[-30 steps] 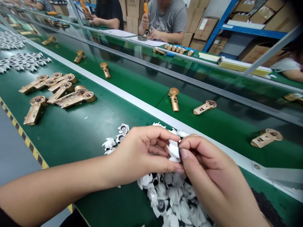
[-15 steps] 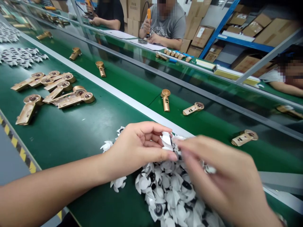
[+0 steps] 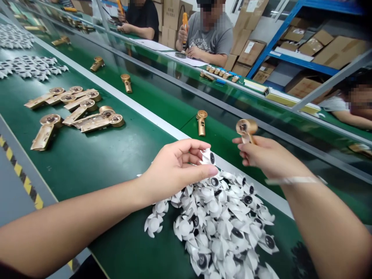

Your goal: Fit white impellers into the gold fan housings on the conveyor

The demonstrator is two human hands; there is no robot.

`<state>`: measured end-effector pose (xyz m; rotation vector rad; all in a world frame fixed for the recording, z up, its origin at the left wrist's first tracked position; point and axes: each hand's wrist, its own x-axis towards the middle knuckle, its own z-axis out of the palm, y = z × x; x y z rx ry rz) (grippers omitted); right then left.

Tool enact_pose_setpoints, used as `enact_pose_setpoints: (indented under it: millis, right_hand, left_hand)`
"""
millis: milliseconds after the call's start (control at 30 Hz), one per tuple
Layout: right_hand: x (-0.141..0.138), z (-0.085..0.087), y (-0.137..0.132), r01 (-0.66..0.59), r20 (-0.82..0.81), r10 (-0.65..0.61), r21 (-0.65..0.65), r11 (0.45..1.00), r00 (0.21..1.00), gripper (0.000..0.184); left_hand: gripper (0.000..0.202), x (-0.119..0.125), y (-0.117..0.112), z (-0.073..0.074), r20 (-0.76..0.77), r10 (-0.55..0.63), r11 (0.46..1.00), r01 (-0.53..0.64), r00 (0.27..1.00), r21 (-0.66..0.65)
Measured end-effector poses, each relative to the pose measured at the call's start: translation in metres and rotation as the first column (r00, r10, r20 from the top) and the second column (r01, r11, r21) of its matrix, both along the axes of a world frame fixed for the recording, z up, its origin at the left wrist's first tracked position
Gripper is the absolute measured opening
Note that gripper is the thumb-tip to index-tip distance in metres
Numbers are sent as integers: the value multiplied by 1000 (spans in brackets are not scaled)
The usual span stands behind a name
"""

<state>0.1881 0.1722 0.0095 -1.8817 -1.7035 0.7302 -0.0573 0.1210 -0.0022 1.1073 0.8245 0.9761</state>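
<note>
My left hand (image 3: 180, 162) pinches a small white fan blade wheel (image 3: 207, 156) with a dark hub between thumb and fingers. It hovers over the far side of a heap of loose white fan wheels (image 3: 223, 221). Off to the right, my right hand (image 3: 258, 151) grips a gold handheld fan housing (image 3: 246, 127) by its handle, round head upward, above the green belt. Its fingers partly cover the handle. Another gold housing (image 3: 201, 123) lies on the belt between and beyond my hands.
Several gold housings (image 3: 81, 104) lie grouped on the green table at left. Behind them are laid-out white fan wheels (image 3: 31, 66). A white strip (image 3: 151, 115) divides table and belt. Metal rails (image 3: 186, 83) run beyond; a co-worker (image 3: 207, 35) sits across, holding an orange tool (image 3: 185, 23).
My right hand has moved from beside the left hand out over the belt and picked up a gold fan housing. My left hand still holds the fan wheel, slightly higher.
</note>
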Motion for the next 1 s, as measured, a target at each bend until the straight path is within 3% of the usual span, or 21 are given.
enact_pose_setpoints:
  millis: [100, 167, 267, 500, 600, 800, 1000]
  right_hand:
    - [-12, 13, -60, -127, -195, 93, -170, 977, 976, 34]
    - [-23, 14, -91, -169, -183, 134, -192, 967, 974, 36]
    - [-40, 9, -116, -169, -77, 160, -141, 975, 984, 36]
    - [-60, 8, -122, -128, 1, 128, -65, 990, 992, 24]
    - [-59, 8, -122, -205, 83, 206, -20, 979, 975, 22]
    - [-56, 6, -126, -347, 412, 237, 216, 913, 880, 10]
    - [-45, 8, -124, -456, 478, 320, 200, 867, 818, 8]
  left_hand:
    - [40, 3, -3, -3, 30, -17, 1000, 17, 999, 2]
    - [40, 5, -7, -5, 62, -42, 999, 42, 997, 9]
    - [41, 7, -12, -5, 71, -53, 997, 49, 996, 59]
    - [40, 5, -14, -4, 7, -2, 990, 1, 1000, 140]
    - [37, 4, -14, -4, 49, -37, 991, 30, 998, 130]
    - [38, 1, -15, -3, 102, -130, 983, 142, 986, -119]
    - [44, -2, -11, -4, 182, -158, 945, 203, 970, -257]
